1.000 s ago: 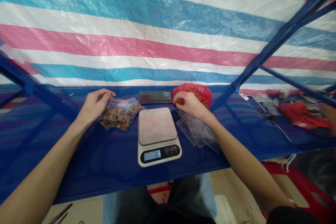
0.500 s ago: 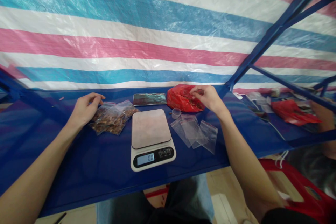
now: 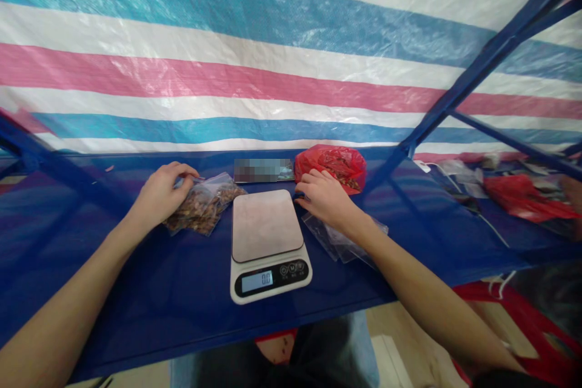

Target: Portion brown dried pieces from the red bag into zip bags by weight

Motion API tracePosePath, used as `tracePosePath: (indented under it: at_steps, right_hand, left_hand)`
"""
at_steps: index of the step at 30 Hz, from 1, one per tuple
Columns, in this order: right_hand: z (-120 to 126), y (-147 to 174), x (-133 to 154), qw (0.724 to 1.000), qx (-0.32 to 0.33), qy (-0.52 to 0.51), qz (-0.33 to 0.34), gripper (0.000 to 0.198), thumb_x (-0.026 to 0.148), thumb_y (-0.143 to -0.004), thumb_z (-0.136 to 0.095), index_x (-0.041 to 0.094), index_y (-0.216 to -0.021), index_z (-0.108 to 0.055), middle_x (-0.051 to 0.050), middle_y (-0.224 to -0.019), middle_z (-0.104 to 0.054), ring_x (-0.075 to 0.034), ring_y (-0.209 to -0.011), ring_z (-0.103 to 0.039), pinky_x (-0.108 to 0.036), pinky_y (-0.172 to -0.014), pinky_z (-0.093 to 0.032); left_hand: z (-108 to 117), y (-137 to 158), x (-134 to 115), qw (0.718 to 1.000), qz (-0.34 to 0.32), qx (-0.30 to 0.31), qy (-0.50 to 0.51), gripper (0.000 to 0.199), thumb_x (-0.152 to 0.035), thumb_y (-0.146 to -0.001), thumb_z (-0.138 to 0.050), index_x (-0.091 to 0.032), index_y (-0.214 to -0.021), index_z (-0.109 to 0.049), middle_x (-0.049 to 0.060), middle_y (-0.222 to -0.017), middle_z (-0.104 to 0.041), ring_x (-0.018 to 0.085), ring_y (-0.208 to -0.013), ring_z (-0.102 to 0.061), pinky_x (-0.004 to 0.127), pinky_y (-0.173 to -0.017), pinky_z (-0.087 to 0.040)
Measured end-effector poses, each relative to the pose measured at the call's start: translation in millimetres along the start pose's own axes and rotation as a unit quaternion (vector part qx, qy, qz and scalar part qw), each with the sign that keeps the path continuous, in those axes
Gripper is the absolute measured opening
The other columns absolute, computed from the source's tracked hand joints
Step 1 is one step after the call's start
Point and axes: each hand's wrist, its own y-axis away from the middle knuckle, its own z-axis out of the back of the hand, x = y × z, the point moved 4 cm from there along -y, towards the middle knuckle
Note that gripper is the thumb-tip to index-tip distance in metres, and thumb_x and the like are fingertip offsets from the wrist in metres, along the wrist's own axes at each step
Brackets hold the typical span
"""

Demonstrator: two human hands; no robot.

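My left hand (image 3: 169, 193) rests at the left edge of clear zip bags (image 3: 200, 209) filled with brown nuts or seeds. Its fingers are loosely bent, thumb and forefinger a little apart, over the bags' top edge. Between my hands stands a white kitchen scale (image 3: 268, 227), its plate bare and its display reading 0.0. My right hand (image 3: 325, 197) is curled downward just right of the scale, in front of a red plastic bag (image 3: 354, 163) holding brown pieces. What its fingertips grip is hidden. Empty zip bags (image 3: 334, 242) lie partly under the right wrist.
A phone (image 3: 264, 171) lies behind the scale. On the right, past a blue metal frame (image 3: 473, 76), are another red bag (image 3: 522, 194), cables and part of another person's arm. A striped tarp (image 3: 227, 85) hangs behind the blue table (image 3: 182, 303).
My right hand has moved left and down from the red bag's opening to beside the scale, covering the small clear cup's spot. My left hand has shifted slightly right over the filled bags.
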Motion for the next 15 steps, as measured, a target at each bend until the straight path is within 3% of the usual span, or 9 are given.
tracePosePath:
  at_steps: [5, 8, 11, 13, 15]
  right_hand:
    - [-12, 0, 2, 1.0, -0.006, 0.014, -0.008, 0.024, 0.01, -0.105, -0.052, 0.016, -0.109, -0.075, -0.014, -0.116, -0.077, -0.029, -0.109, -0.063, -0.041, -0.097, -0.041]
    - [-12, -5, 2, 0.998, -0.043, -0.03, -0.023, 0.023, 0.014, -0.106, -0.053, 0.017, -0.103, -0.076, -0.013, -0.108, -0.079, -0.029, -0.106, -0.063, -0.04, -0.095, -0.042]
    - [4, -4, -10, 0.982, -0.144, -0.118, -0.033, 0.021, 0.021, -0.107, -0.058, 0.02, -0.099, -0.078, -0.011, -0.101, -0.081, -0.028, -0.101, -0.065, -0.04, -0.096, -0.046]
    - [23, 5, -31, 0.955, -0.242, -0.162, -0.055, 0.021, 0.024, -0.105, -0.06, 0.021, -0.097, -0.079, -0.01, -0.101, -0.082, -0.027, -0.098, -0.068, -0.041, -0.098, -0.049]
    - [40, 17, -61, 0.922, -0.319, -0.185, -0.12, 0.018, 0.027, -0.1, -0.064, 0.022, -0.096, -0.081, -0.01, -0.102, -0.083, -0.028, -0.098, -0.07, -0.041, -0.096, -0.052]
  left_hand:
    - [5, 4, -9, 0.996, -0.005, -0.012, -0.083, 0.04, -0.036, -0.098, -0.041, -0.018, -0.105, -0.077, 0.014, -0.112, -0.076, 0.033, -0.111, -0.064, 0.046, -0.102, -0.051]
    - [9, 5, -10, 0.991, -0.005, -0.011, -0.133, 0.041, -0.034, -0.099, -0.041, -0.016, -0.107, -0.076, 0.016, -0.113, -0.075, 0.034, -0.109, -0.062, 0.046, -0.098, -0.05]
    - [10, 4, -7, 0.988, -0.01, -0.014, -0.151, 0.041, -0.034, -0.101, -0.04, -0.016, -0.109, -0.075, 0.015, -0.114, -0.076, 0.033, -0.109, -0.061, 0.046, -0.097, -0.05]
    - [9, 4, -7, 0.988, -0.016, -0.019, -0.154, 0.04, -0.034, -0.101, -0.039, -0.017, -0.109, -0.075, 0.014, -0.114, -0.076, 0.033, -0.109, -0.061, 0.045, -0.098, -0.049]
    - [8, 5, -9, 0.989, -0.021, -0.021, -0.144, 0.04, -0.035, -0.102, -0.039, -0.018, -0.109, -0.075, 0.013, -0.113, -0.076, 0.032, -0.108, -0.061, 0.044, -0.097, -0.048]
